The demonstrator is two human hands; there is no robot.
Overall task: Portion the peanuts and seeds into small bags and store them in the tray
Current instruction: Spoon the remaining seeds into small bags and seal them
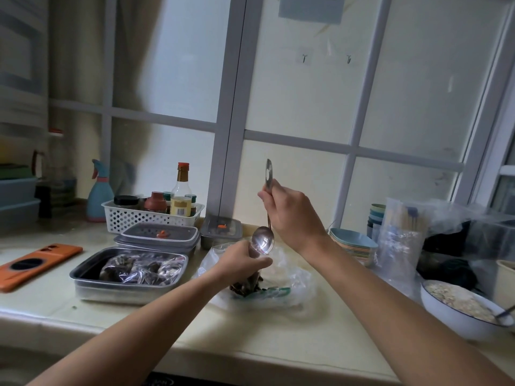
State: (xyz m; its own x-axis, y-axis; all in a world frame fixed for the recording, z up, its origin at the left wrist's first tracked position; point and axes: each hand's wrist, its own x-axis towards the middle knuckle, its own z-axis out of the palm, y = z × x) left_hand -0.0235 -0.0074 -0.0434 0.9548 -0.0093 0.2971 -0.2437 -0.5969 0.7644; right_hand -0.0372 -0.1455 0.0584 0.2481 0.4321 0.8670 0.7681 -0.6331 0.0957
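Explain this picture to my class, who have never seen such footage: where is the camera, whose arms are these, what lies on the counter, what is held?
No machine: a person wears one camera on the head, looking down at their own arms. The right hand grips a spoon, bowl downward, above a small bag of dark seeds that the left hand holds by its top. Under it lies a larger clear bag on the counter. Left of that, a steel tray holds filled bags. An orange phone, a basket of bottles and a white bowl of pale grain stand nearby.

Steel tray of filled seed bags; just right, small clear bag, dark seeds inside.
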